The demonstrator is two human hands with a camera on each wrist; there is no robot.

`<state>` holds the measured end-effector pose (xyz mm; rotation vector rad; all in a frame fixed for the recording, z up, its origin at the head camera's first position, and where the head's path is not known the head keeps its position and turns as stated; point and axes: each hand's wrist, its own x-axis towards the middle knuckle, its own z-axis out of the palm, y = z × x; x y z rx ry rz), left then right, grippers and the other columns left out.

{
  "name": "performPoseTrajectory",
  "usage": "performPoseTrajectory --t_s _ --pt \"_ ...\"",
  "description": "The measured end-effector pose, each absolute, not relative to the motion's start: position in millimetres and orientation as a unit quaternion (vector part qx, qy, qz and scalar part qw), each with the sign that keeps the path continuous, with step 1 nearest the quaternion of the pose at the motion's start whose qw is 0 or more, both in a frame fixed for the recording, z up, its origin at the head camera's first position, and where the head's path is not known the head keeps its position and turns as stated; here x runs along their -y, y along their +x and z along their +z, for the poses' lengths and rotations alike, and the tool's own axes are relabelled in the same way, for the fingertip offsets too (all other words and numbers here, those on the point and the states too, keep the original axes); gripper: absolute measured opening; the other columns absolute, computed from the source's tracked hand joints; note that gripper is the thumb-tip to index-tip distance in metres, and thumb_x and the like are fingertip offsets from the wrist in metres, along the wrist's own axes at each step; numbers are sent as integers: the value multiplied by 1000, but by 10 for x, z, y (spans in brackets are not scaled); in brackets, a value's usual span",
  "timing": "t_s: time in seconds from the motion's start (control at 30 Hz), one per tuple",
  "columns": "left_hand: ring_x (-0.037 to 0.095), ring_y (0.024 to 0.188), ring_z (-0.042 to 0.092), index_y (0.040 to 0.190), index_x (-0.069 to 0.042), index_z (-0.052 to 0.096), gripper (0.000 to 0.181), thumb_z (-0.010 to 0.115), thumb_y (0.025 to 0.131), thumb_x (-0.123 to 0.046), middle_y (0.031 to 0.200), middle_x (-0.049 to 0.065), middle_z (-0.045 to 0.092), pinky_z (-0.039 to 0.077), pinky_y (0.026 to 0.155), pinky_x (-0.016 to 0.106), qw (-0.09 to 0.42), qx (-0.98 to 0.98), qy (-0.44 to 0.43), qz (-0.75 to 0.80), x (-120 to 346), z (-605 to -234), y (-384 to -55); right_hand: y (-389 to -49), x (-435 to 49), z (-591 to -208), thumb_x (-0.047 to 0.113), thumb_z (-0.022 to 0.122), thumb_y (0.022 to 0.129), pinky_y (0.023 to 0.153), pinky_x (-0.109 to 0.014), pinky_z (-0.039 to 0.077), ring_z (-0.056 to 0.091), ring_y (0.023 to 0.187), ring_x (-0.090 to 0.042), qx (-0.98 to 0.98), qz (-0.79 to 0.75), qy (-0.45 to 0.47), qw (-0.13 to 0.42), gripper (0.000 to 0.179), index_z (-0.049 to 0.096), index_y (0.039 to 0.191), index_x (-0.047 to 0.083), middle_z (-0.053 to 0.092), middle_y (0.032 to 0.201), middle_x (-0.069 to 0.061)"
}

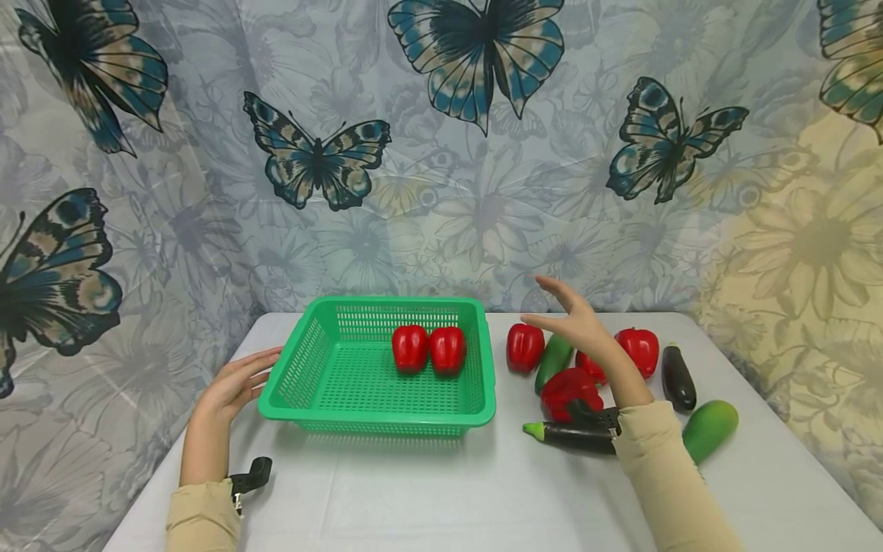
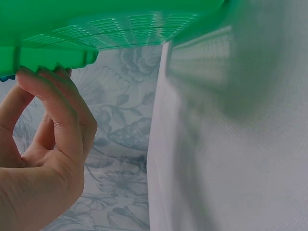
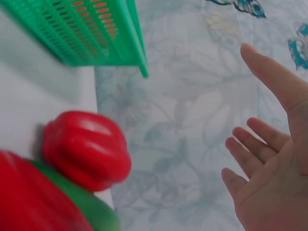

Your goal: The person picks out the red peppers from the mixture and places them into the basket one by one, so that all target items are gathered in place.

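A green perforated basket (image 1: pixel 386 420) stands on the white table, with two red bell peppers (image 1: pixel 410 349) at its right side. My left hand (image 1: pixel 233 383) is at the basket's left side. Its fingertips (image 2: pixel 42 72) touch the rim in the left wrist view. To the basket's right, my right hand (image 1: pixel 579 326) is raised, thumb and fingers spread wide with nothing between them. Below it lie a red bell pepper (image 1: pixel 525 347), a green cucumber-like vegetable (image 1: pixel 554 362) and another red pepper (image 1: pixel 567 392). The right wrist view shows a pepper (image 3: pixel 86 150) beside the spread hand (image 3: pixel 274 192).
Nearer the front is a dark eggplant (image 1: pixel 569 435), partly behind the right wrist. Farther right lie a red pepper (image 1: pixel 638 351), a second eggplant (image 1: pixel 678 377) and a green, rounded, mango-like item (image 1: pixel 710 429). A butterfly-patterned cloth (image 1: pixel 476 230) hangs behind the table (image 1: pixel 386 491).
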<state>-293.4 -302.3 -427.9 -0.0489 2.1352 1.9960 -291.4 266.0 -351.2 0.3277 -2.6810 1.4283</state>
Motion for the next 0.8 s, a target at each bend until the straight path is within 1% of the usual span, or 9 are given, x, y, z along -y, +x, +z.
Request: performPoseTrajectory --t_s 0.23,0.4,0.5,0.63,0.8 --pt "-4 96 64 117 -32 68 22 63 96 -30 102 -28 65 53 83 21 108 -726 -21 679 3017 -4279 -2937 -2808 -2872 -3534 37 73 88 114 -67 20 14 151 -36 877 471 86 49 85 25 156 20 25 161 -11" --pt "-5 97 62 123 -29 66 27 63 97 -30 103 -28 64 53 84 21 108 -731 -19 674 3022 -4282 -2933 -2773 -3012 -3603 43 72 87 111 -71 21 13 151 -39 883 464 56 49 88 22 157 23 22 162 -11" --pt "-4 97 62 123 -29 66 27 62 97 -29 103 -28 64 53 84 21 109 -731 -16 673 3024 -4287 -2933 -2764 -3102 -3656 46 71 87 110 -72 20 13 151 -39 884 463 42 49 88 21 157 25 21 163 -11" --pt "-4 97 64 120 -30 67 23 62 97 -28 103 -27 65 53 84 22 109 -728 -17 677 3027 -4295 -2936 -2746 -3211 -3704 43 70 88 111 -71 19 13 150 -41 885 461 39 60 88 20 157 20 21 162 -14" --pt "-4 97 64 120 -31 68 23 62 97 -29 103 -28 65 53 83 21 106 -730 -17 675 3030 -4302 -2949 -2718 -3343 -3748 41 70 89 114 -68 16 10 149 -45 884 460 27 75 90 19 157 14 18 162 -19"
